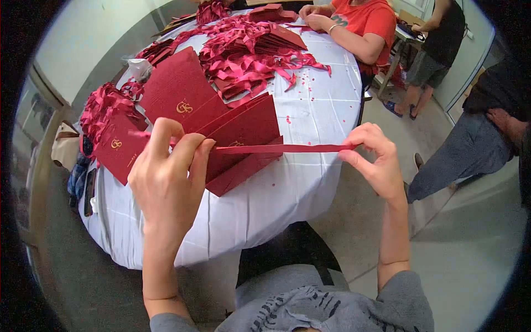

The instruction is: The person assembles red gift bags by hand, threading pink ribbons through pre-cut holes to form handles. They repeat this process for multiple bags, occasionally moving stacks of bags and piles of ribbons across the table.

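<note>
A narrow red ribbon (276, 149) is stretched taut and nearly level between my two hands. My left hand (171, 160) pinches it at the left, with a short pink end showing beyond the fingers. Thumb and forefinger of my right hand (373, 157) grip its other end. Just behind and below the ribbon stand dark red paper bags (249, 124) with gold lettering. Another large red bag (180, 88) leans behind my left hand, and a further one (119, 144) lies to its left.
On the round table with a white cloth (310, 193) are heaps of pink ribbons (238, 66), more at the left (108, 110), and a clear plastic bag (139, 69). A person in red (368, 27) works across the table; two others stand at the right.
</note>
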The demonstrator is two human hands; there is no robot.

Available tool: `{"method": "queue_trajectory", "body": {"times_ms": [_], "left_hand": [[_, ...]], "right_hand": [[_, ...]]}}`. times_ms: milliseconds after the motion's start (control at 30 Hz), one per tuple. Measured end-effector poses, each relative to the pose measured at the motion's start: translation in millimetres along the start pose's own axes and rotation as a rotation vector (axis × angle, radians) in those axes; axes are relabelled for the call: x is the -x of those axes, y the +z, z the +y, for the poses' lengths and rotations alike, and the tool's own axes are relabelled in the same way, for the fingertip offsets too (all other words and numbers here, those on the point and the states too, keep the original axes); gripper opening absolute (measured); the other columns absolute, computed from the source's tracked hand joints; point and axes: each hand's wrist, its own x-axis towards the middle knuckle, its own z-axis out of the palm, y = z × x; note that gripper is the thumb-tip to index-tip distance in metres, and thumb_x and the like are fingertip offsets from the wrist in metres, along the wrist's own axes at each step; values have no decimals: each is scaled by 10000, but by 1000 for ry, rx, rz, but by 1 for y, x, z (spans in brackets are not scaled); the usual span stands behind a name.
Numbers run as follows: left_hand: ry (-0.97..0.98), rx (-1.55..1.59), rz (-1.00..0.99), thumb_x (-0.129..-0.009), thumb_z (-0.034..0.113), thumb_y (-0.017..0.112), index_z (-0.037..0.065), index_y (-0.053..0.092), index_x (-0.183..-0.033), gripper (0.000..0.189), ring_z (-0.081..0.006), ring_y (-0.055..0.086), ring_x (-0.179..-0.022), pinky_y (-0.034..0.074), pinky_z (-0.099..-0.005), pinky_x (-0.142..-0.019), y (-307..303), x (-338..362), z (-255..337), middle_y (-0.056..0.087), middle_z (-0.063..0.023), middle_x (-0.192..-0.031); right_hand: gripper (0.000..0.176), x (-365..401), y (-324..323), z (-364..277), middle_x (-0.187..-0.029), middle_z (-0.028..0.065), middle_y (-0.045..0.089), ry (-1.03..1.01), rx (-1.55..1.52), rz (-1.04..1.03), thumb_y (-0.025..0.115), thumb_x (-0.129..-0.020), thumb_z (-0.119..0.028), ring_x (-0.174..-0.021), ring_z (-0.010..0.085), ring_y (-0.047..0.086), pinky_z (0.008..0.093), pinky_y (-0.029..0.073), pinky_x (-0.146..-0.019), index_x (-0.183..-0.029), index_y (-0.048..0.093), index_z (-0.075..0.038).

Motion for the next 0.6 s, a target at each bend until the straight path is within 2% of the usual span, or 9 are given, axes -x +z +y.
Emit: {"method": "queue_trajectory", "body": {"times_ms": [100,167,200,300,400,467,500,567,600], "left_hand": [[109,-83,-72,-714,28,614,17,613,-874,160,-255,501,-921,387,-370,-787,-2,-8,7,520,-92,-945],[208,43,-67,-716,1,587,3,591,-948,232,-256,505,-917,398,-367,-790,9,-14,3,532,-101,-946],[212,125,-134,-744,-11,570,-5,566,-992,248,-286,519,-898,403,-375,-806,9,-17,5,539,-124,-963],[110,203,-152,-777,10,579,6,556,-944,169,-346,543,-835,428,-394,-750,23,-25,4,533,-154,-933],[48,244,-123,-766,20,594,17,551,-928,168,-349,545,-839,438,-409,-711,29,-29,8,537,-145,-894],[43,259,-154,-763,20,598,12,540,-922,170,-354,550,-816,442,-421,-702,29,-30,6,546,-151,-854],[47,283,-166,-763,19,597,8,535,-916,165,-354,556,-792,443,-421,-696,30,-29,6,555,-159,-833],[52,311,-177,-763,17,597,3,530,-909,162,-355,562,-767,445,-420,-690,31,-29,5,565,-166,-811],[18,391,-205,-763,11,593,-4,531,-908,158,-357,571,-756,451,-409,-686,30,-29,5,580,-172,-798]], "right_hand": [[103,5,0,-4,-782,1,585,112,-81,64,701,-750,-65,-761,98,518,230,403,-651,-814,626,-32],[123,9,1,-3,-793,3,580,140,-370,113,698,-757,-51,-714,77,508,197,394,-601,-848,620,-23],[123,11,1,-5,-793,3,580,142,-367,104,698,-757,-51,-714,77,508,197,394,-601,-848,620,-23],[135,14,1,-4,-832,28,570,84,-627,118,682,-763,-25,-728,81,515,187,402,-597,-874,605,-14],[144,13,6,-1,-949,106,590,-27,-839,61,680,-768,-38,-839,131,559,229,445,-695,-879,592,-15],[141,10,18,-13,-1100,177,577,-67,-986,221,682,-778,-81,-988,214,571,296,454,-832,-863,582,-31],[193,8,20,-13,-1189,230,541,-62,-1049,170,687,-795,-162,-1138,309,515,401,415,-951,-884,563,-43],[227,1,31,-21,-1192,238,540,-135,-1326,121,683,-808,-214,-1185,360,474,486,394,-976,-879,536,-56],[233,-2,38,-30,-1107,233,587,-154,-1468,132,664,-827,-238,-1147,390,502,540,375,-978,-872,512,-67]]}}
